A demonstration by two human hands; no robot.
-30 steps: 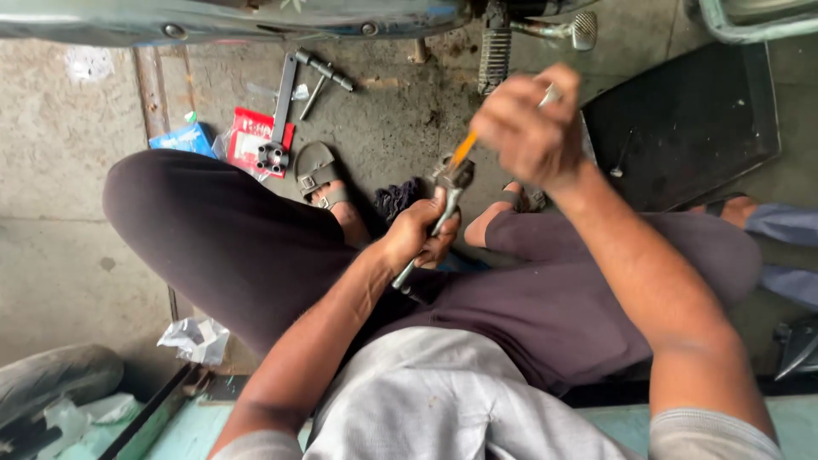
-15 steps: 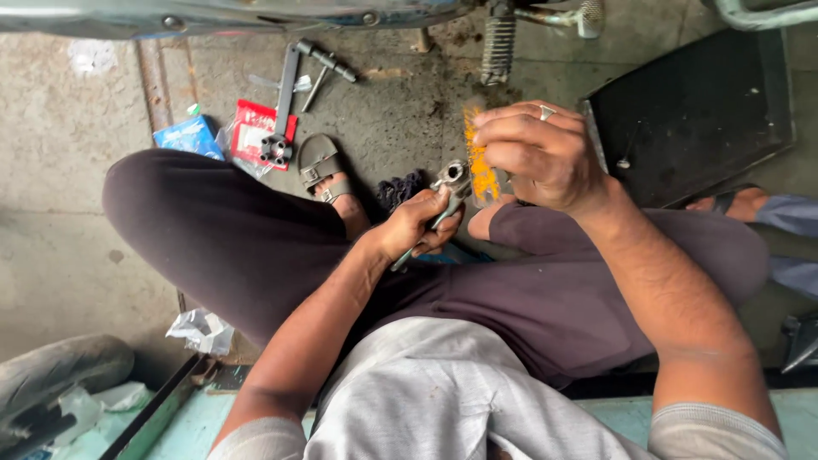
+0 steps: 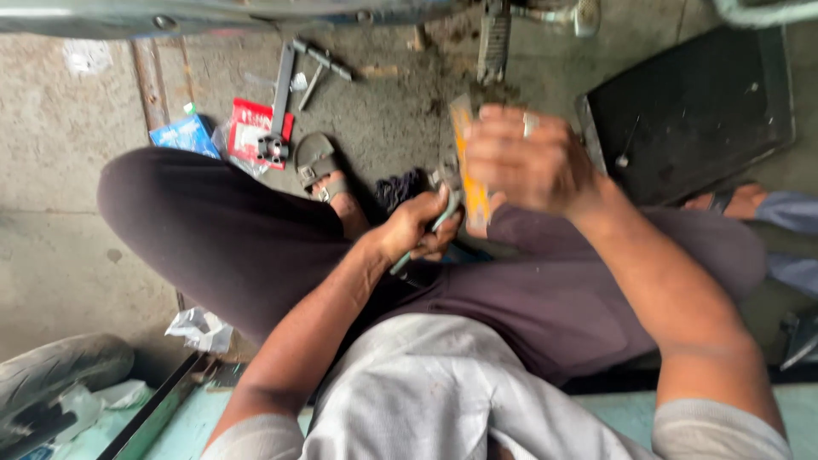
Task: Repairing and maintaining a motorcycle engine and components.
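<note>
1. The left hand [image 3: 417, 228] is closed around a small grey metal part [image 3: 445, 189], holding it low over the lap, between the crossed legs.
2. The right hand [image 3: 528, 162] is closed in a fist around an orange-handled tool [image 3: 469, 166]; the tool runs up and down through the fist, its lower end coming down just beside the metal part. Motion blur hides what kind of tool it is and whether its tip touches the part.
3. A ring [image 3: 530, 126] shows on one finger of the right hand.
4. Beyond the left hand, on the stained concrete floor [image 3: 51, 170], lies a sandalled foot [image 3: 319, 166], and past it a long metal wrench [image 3: 279, 106] with a round head.
5. Just left of that wrench are a red packet [image 3: 254, 126] and a blue packet [image 3: 183, 136].
6. Beyond and to the right of the right hand lies a black mat [image 3: 690, 102].
7. Far right of the right hand, another person's foot [image 3: 737, 202] and a blue trouser leg [image 3: 788, 213] reach into view.
8. Near the left elbow, down at the left, sits crumpled white plastic [image 3: 200, 328] and a tyre [image 3: 60, 370].
</note>
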